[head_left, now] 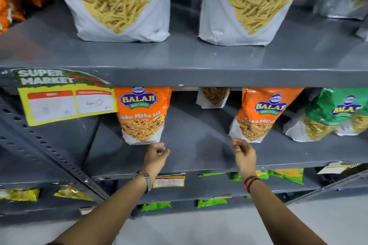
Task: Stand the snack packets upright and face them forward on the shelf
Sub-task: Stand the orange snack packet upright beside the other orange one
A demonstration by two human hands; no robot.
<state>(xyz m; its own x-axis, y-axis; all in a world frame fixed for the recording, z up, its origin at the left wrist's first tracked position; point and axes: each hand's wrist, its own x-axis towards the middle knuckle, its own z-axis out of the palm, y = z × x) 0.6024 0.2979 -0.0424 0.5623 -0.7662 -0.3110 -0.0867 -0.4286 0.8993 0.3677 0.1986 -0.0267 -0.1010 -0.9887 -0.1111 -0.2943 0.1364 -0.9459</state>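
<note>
Two orange Balaji snack packets stand upright, facing forward, on the grey middle shelf (195, 145): the left packet (142, 115) and the right packet (260, 113). A green Balaji packet (334, 115) stands further right. A smaller packet (214, 96) sits at the back between the orange ones. My left hand (156, 155) hovers just below the left orange packet's bottom edge, fingers loosely curled, holding nothing. My right hand (244, 152) is just below the right orange packet's lower corner, fingers apart, empty.
Two large white bags of yellow sev (119, 6) (249, 6) stand on the upper shelf. A yellow price tag (65, 97) hangs from that shelf's edge at left. Green and yellow packets (286, 175) lie on the lower shelves. A perforated upright (49, 151) runs at left.
</note>
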